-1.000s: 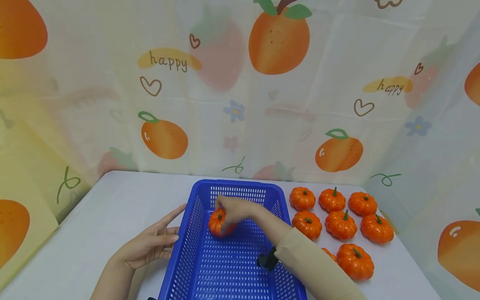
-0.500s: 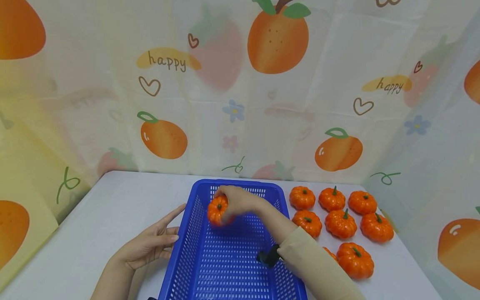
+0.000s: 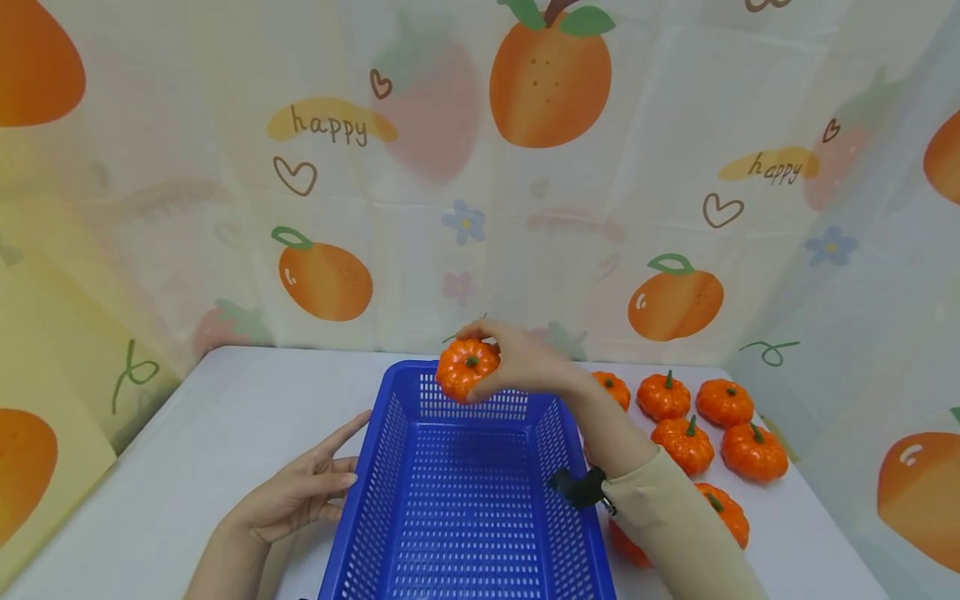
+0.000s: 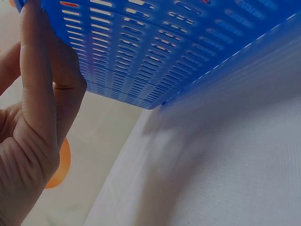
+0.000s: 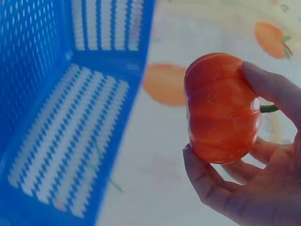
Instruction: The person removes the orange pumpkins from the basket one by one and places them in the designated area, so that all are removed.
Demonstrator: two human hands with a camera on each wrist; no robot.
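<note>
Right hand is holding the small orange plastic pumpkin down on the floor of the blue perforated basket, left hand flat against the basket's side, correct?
Not quite. The right hand holds the small orange plastic pumpkin raised above the blue perforated basket, at its far rim, as the head view shows. The left hand does rest against its side.

The head view looks forward and down from above the basket (image 3: 465, 492). Both wrist views sit close beside their hands, and all three share that basket.

My right sleeve (image 3: 675, 517) hides parts of two pumpkins (image 3: 723, 512) beside the blue basket (image 3: 360, 492), whose near end runs off the head view's bottom edge. My left hand (image 4: 33, 141) is cropped at the wrist view's edge.
</note>
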